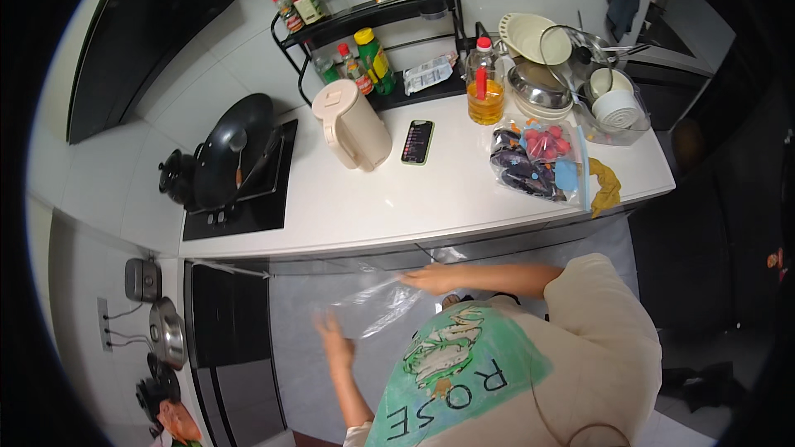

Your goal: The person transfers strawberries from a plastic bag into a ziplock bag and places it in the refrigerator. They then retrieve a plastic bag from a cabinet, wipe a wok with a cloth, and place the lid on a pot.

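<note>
A sheet or bag of clear plastic (392,309) hangs over the floor in front of my body, below the counter's front edge. My right hand (430,278) grips its upper right end, palm side hidden. To the left, my left hand (336,343) is raised with blurred fingers close to the plastic's left end. Whether those fingers hold the plastic cannot be made out. On the white counter (372,205) beyond lie a phone (417,142) with a lit screen and a zip bag (539,162) containing dark and pinkish-red items.
A cream kettle (353,125) stands beside the phone. At left, a black wok (236,152) sits on the cooktop (273,183). An oil bottle (485,84), stacked bowls (540,90) and a yellowish cloth (605,187) are to the right. A black rack (372,3) holds condiments.
</note>
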Available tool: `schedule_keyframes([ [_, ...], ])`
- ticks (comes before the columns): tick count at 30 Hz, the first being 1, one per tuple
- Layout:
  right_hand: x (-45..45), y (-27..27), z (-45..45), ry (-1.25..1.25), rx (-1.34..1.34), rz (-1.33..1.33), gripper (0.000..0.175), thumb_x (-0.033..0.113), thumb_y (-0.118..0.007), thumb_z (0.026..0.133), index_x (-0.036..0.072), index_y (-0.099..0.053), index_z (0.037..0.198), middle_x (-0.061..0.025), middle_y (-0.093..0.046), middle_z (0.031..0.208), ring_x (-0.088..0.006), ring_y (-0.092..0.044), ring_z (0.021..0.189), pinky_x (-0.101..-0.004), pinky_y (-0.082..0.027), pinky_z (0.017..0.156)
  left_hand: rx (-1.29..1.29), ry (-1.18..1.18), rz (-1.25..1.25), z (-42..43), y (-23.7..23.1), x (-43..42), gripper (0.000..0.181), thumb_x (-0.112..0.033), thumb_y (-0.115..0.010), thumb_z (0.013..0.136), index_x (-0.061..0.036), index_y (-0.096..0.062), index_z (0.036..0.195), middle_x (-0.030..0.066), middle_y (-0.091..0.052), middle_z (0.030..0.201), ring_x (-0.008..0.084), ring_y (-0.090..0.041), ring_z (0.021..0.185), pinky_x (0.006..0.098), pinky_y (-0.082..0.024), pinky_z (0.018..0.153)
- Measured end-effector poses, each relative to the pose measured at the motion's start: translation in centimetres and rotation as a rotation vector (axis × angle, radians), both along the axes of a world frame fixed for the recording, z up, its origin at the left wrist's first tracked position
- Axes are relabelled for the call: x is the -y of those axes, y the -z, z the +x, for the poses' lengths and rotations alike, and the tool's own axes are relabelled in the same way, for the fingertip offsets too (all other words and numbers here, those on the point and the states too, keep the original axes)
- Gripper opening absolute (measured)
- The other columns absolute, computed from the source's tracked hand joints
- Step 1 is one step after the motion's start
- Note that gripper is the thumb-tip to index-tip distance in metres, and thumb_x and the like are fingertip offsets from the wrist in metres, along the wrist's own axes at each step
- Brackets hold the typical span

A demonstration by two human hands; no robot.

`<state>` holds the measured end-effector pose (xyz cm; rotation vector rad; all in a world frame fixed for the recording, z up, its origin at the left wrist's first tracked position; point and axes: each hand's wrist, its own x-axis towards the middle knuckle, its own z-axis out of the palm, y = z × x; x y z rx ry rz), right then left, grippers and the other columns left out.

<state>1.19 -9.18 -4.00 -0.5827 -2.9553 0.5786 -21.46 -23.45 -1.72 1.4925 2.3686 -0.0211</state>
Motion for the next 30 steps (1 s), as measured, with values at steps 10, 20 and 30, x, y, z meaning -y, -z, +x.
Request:
schedule_keyframes([
  [10, -0.8, -3.4, -1.5, 0.028, -0.259, -0.096, 0.072, -0.004, -0.052, 0.073, 0.005, -0.021, 0.138, -0.0217, -0.039, 0.133, -0.0274, -0.062, 0.079, -0.0339, -0.052, 0.062, -0.007, -0.06, 0.386, -2.7, -4.6, -2.0, 0.061, -0.014, -0.053, 0.086, -0.0067, -0.022, 0.139, 0.012, -0.02, 0.144, 0.0255, -0.031, 0.129, 0.0334, -0.029, 0.103],
  [20, -0.7, -8.7, -2.6, 0.152, -1.22, 0.733, 0.063, -0.004, -0.054, 0.069, 0.011, -0.042, 0.129, -0.0136, -0.031, 0.141, -0.0206, -0.063, 0.072, -0.0274, -0.052, 0.054, -0.501, 0.591, 1.639, -6.9, -11.7, -3.2, 0.058, -0.006, -0.071, 0.071, 0.0082, -0.044, 0.121, 0.0209, -0.049, 0.121, 0.0308, -0.054, 0.105, 0.0356, -0.049, 0.084],
  [30, -2.1, 4.5, 17.8, 0.332, -0.808, -0.638, 0.014, 0.012, -0.057, 0.086, 0.006, -0.068, 0.093, -0.0119, -0.056, 0.118, -0.0224, -0.046, 0.117, -0.0362, -0.037, 0.096, 0.386, 0.305, 0.563, 3.1, -4.0, -5.1, 0.058, 0.02, -0.039, 0.062, -0.0012, -0.056, 0.114, 0.0132, -0.052, 0.125, 0.0249, -0.06, 0.1, 0.027, -0.044, 0.049],
])
